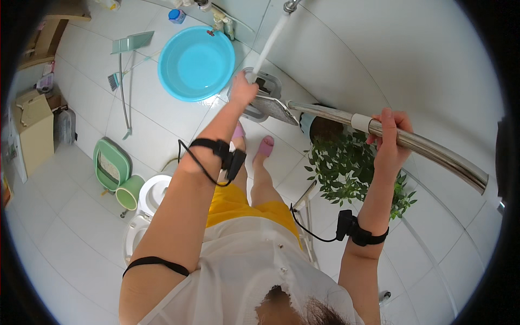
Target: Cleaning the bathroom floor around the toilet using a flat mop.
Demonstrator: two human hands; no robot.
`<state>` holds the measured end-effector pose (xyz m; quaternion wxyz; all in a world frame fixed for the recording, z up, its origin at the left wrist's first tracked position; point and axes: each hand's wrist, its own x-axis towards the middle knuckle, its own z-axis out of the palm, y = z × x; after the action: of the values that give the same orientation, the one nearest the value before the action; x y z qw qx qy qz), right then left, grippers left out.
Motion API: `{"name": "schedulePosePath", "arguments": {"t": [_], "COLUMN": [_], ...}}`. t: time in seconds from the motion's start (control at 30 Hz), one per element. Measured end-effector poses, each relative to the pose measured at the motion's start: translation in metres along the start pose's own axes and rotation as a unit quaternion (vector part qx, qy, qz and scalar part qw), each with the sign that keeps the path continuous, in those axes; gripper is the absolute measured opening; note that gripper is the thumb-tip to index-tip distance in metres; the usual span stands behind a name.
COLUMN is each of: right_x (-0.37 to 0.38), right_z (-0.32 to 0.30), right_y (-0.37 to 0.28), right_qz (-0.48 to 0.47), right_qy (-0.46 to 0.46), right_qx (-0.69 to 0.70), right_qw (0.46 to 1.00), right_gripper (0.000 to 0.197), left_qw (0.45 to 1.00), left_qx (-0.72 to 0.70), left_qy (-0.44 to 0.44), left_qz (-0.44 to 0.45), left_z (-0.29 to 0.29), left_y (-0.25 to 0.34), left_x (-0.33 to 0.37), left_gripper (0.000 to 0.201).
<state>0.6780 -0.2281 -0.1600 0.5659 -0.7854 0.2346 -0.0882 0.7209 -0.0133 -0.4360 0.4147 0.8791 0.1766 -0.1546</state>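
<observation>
My right hand [391, 138] is wrapped round the shiny metal pole of a flat mop [333, 114], close to a white collar on it. The pole slants down and left to a flat mop head with a grey pad [276, 110]. That head is tilted over a grey plastic bucket [273, 84]. By the upper end of the mop head, my left hand [244, 91] is closed at the lower end of a white hose [271, 46], which hangs from a wall tap [291, 6]. The hose's mouth and some left fingers are hidden.
A blue basin [196, 64] stands left of the bucket, with a dustpan [131, 43] and brush [113, 81] beyond it. A leafy potted plant [346, 168] sits under the pole. At lower left are a green litter tray [111, 162], a green bin [130, 192] and a toilet [154, 195].
</observation>
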Motion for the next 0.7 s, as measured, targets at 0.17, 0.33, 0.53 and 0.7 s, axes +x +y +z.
{"name": "schedulePosePath", "arguments": {"t": [0.17, 0.33, 0.53, 0.7], "right_x": [0.001, 0.009, 0.016, 0.018], "right_z": [-0.004, -0.003, 0.011, 0.028], "right_y": [-0.008, -0.018, -0.034, -0.047], "right_qz": [0.005, -0.036, -0.063, -0.114], "right_qy": [0.022, 0.047, 0.016, -0.017], "right_qx": [-0.013, 0.024, 0.015, 0.02], "right_qw": [1.0, 0.998, 0.998, 0.993], "right_gripper": [0.022, 0.023, 0.023, 0.024], "left_qw": [0.989, 0.968, 0.985, 0.989], "left_qx": [-0.108, -0.138, -0.112, -0.143], "left_qy": [-0.101, -0.211, -0.132, 0.031], "left_qz": [0.002, 0.002, -0.012, -0.008], "left_z": [0.009, -0.013, -0.065, -0.098], "left_y": [0.007, -0.017, -0.041, -0.041], "left_x": [0.038, 0.034, 0.003, 0.004], "left_gripper": [0.045, 0.04, 0.027, 0.022]}}
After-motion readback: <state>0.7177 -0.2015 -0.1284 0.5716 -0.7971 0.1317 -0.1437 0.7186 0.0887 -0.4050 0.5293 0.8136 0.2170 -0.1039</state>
